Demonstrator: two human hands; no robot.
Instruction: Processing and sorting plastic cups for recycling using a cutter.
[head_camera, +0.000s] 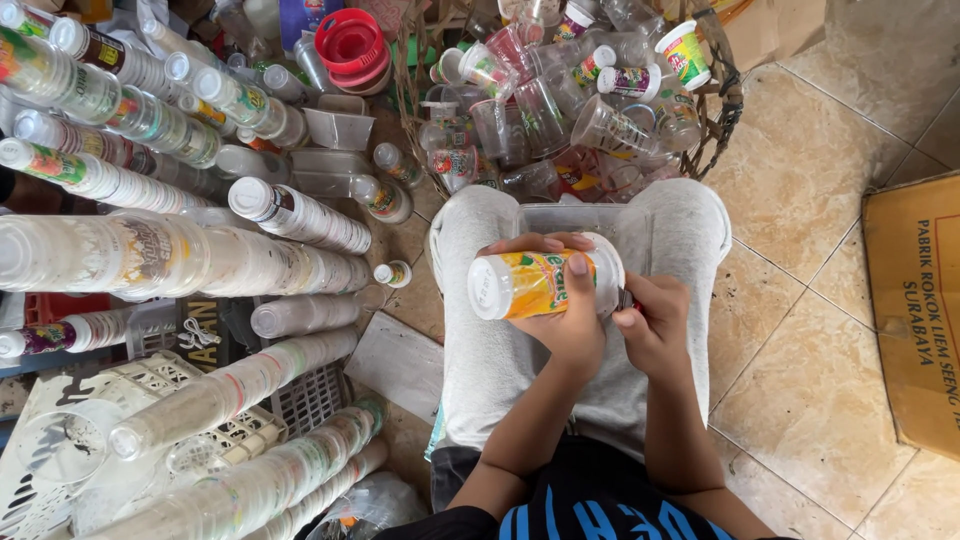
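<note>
My left hand (560, 300) grips a plastic cup (530, 283) with a yellow-orange label, held sideways over my lap with its bottom pointing left. My right hand (655, 325) sits at the cup's rim end and pinches a small red-handled tool (628, 299), mostly hidden behind the cup. Both hands rest above my knees in light grey trousers (680, 225). A clear plastic tray (560, 215) lies between my knees just beyond the cup.
A woven basket (725, 110) full of loose plastic cups stands ahead of my knees. Long stacks of nested cups (180, 255) lie across the left side over white plastic crates (60, 440). A cardboard box (915, 310) sits on the tiled floor at right.
</note>
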